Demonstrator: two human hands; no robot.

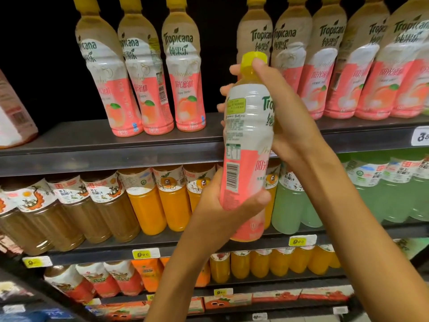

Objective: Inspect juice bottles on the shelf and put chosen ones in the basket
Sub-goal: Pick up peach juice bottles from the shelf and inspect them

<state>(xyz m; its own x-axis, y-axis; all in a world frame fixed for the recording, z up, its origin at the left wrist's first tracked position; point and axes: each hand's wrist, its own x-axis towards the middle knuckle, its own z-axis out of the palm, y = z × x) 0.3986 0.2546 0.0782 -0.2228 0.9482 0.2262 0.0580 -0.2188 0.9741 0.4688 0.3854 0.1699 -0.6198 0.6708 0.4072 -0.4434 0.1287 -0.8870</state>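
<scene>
While both hands wrap around it, a pink-and-white labelled plastic peach juice bottle with a yellow cap (248, 140) stands nearly upright in mid-air at the centre of the view, in front of the dark metal upper shelf (111, 147). Its barcode and printed back panel face the camera, with the green brand lettering turned toward 3 o'clock. The left hand (220, 205) comes up from 6 o'clock and grips the lower body of the bottle, thumb curled across the front of the pink part of the label. The right hand (285, 117) reaches in from 4 o'clock and clasps the upper body and neck, thumb lying just below the cap and fingertips showing past the far side at 9 o'clock of the bottle.

On the upper shelf, three matching peach bottles (157, 77) stand in a group at 10 o'clock of the held one, and a longer row of the same bottles (348, 66) runs toward 2 o'clock. On the shelf below, brownish juice bottles (69, 212) lie toward 8 o'clock, orange juice bottles (162, 201) beside them, and pale green drink bottles (376, 194) toward 4 o'clock. Yellow price tags (145, 254) sit on the shelf edges.
</scene>
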